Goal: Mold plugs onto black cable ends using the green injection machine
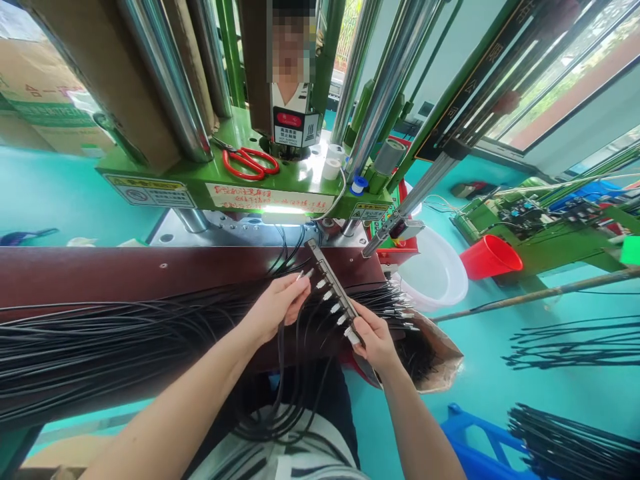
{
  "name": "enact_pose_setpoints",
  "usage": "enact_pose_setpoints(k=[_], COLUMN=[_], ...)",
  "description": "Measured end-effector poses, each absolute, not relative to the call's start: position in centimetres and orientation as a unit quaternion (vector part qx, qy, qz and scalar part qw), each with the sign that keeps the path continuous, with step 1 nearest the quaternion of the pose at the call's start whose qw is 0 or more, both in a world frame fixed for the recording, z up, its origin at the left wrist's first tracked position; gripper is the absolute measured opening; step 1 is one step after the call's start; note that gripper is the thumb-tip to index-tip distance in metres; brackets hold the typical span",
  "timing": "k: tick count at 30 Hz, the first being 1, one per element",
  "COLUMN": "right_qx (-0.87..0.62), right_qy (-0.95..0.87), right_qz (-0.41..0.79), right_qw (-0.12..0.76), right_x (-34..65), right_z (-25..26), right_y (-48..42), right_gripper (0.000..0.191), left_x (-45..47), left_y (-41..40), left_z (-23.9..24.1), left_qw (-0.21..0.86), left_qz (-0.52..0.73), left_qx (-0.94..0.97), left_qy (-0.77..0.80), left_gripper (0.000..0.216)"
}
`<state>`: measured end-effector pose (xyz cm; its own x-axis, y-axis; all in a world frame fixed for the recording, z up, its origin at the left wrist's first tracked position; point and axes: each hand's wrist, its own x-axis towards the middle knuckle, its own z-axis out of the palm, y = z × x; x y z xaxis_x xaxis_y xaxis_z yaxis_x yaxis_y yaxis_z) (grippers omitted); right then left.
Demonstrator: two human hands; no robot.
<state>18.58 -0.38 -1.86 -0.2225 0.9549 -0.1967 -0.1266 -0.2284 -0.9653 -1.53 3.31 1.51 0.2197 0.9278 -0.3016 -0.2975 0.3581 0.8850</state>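
Long grey metal fixture bar [334, 293] tilted diagonally at centre, white-tipped plugs along its left edge, thin black cable [281, 347] hanging beside it

My right hand [376, 341] holds a long grey metal strip [332, 292] with a dull brushed look, carrying small white plastic plugs [334, 308]. The thin black cables [100, 340] look rubbery and matt. Upper left of the frame, thick steel columns [165, 73] shine mirror-bright above glossy green-painted metal [200, 175].

Dark-brown bench [100, 273] — black cables [100, 347] lie heaped across it.
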Motion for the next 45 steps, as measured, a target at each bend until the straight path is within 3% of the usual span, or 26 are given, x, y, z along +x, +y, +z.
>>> enact_pose_setpoints(k=[18, 32, 40, 45], right_qx=[-0.442, -0.441, -0.441, -0.444], right_qy=[-0.468, -0.497, -0.594, -0.522], right_qz=[0.659, 0.643, 0.589, 0.602], right_qw=[0.390, 0.382, 0.326, 0.409], right_x=[19.3, 19.5, 19.5, 19.5], right_z=[-2.1, -2.4, -2.0, -2.6], right_y=[-0.1, -0.2, -0.1, -1.1], right_gripper=[0.043, 0.045, 0.046, 0.043], left_x=[-2.5, -2.7, -2.9, -3.2], left_y=[3.4, 3.2, 3.0, 3.7], left_z=[0.8, 0.6, 0.5, 1.8], left_qw=[0.780, 0.772, 0.745, 0.721], left_qz=[0.394, 0.403, 0.405, 0.374], left_qx=[0.317, 0.332, 0.368, 0.429], left_qy=[0.368, 0.362, 0.382, 0.397], left_gripper=[0.033, 0.035, 0.034, 0.033])
